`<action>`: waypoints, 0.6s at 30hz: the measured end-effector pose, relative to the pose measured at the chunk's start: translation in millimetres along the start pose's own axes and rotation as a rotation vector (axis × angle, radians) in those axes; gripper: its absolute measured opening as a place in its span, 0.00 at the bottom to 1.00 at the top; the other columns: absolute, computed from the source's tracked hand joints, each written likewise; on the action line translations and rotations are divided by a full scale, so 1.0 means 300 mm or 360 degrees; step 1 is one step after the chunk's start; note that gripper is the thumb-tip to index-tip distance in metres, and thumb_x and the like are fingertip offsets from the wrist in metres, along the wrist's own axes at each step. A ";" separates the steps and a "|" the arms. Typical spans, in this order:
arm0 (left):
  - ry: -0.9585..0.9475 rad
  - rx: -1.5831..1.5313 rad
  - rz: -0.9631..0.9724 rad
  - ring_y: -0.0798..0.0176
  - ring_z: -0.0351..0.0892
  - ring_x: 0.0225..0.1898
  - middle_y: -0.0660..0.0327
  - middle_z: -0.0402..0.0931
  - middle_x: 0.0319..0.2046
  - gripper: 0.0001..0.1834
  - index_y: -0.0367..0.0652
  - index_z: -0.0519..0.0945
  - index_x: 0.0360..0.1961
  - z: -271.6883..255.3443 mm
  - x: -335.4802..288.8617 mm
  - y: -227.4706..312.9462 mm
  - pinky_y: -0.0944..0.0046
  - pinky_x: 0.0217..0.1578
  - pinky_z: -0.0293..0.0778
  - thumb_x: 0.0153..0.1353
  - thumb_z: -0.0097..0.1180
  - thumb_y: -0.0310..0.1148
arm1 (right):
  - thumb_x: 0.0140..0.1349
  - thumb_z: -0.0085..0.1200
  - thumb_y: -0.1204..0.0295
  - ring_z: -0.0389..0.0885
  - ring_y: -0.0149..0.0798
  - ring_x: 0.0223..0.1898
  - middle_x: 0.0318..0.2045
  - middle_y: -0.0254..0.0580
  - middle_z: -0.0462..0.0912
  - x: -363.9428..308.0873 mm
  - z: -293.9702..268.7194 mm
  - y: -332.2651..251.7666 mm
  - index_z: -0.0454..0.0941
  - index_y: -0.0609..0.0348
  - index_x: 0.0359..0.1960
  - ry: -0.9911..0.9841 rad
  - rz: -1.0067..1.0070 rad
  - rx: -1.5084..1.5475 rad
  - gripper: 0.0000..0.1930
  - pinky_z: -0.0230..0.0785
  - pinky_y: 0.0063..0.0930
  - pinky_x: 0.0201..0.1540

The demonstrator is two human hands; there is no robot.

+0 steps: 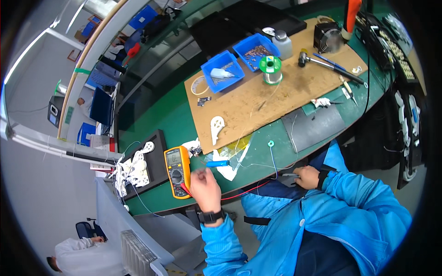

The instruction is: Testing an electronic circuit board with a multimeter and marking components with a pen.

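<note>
Clearly, the yellow multimeter [177, 176] lies on the green table [177, 124], at its near left edge, with its face upward; its long axis runs away from the person, the display end being farther and leaning slightly to the left. The left hand [206, 188] is just beside its lower right side, and its fingers are bent and close together; whether they pinch something, or touch the multimeter, I cannot tell. A red lead [244, 191] comes out to the right of this wrist, but its middle part is hidden behind the hand. The right hand [307, 177] is low near the table edge, with fingers curled beside a thin grey object [289, 175], which is too small to name; how firmly they hold it, I cannot tell. Near the left fingertips lies a short blue cylinder [217, 163], pointing sideways. On the table, a stained brown board [239, 120] carries two blue bins [226, 86], a solder spool [270, 72] and a hammer [324, 63], and a dark grey sheet [317, 131] lies nearer. In the room, at the lower left, another person [90, 257] in white is partly cut off by the dark rim.
</note>
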State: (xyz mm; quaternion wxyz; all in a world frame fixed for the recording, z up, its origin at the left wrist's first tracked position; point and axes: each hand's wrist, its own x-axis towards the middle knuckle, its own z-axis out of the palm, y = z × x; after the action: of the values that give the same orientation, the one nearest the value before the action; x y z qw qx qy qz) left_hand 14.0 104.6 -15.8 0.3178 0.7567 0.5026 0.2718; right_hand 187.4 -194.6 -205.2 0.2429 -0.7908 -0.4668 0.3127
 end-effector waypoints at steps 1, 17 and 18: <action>0.0152 -0.0024 0.0095 0.52 0.85 0.29 0.48 0.84 0.28 0.12 0.30 0.81 0.40 0.024 0.036 -0.011 0.55 0.33 0.78 0.67 0.61 0.31 | 0.61 0.60 0.64 0.86 0.61 0.41 0.38 0.59 0.87 0.013 -0.012 -0.009 0.83 0.61 0.47 -0.0034 -0.0062 0.0000 0.16 0.78 0.52 0.47; 0.0274 0.0178 0.0395 0.49 0.77 0.29 0.51 0.78 0.32 0.10 0.30 0.79 0.39 0.053 0.060 0.056 0.53 0.34 0.75 0.65 0.61 0.29 | 0.55 0.56 0.70 0.85 0.55 0.49 0.45 0.57 0.86 0.037 0.082 0.093 0.82 0.60 0.50 0.0006 0.0080 -0.0270 0.19 0.69 0.53 0.56; 0.0134 -0.0131 0.0272 0.51 0.77 0.30 0.53 0.77 0.30 0.07 0.32 0.80 0.39 0.085 0.010 0.105 0.56 0.35 0.75 0.65 0.61 0.27 | 0.55 0.56 0.70 0.85 0.56 0.49 0.44 0.58 0.86 0.046 0.089 0.107 0.81 0.61 0.51 0.0050 0.0030 -0.0290 0.21 0.69 0.54 0.56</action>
State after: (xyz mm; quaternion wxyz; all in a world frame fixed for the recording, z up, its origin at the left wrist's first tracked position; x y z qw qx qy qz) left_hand 52.2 93.0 -8.3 0.3028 0.7711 0.4374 0.3498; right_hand 192.0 -194.1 -249.0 0.1742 -0.8188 -0.4820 0.2587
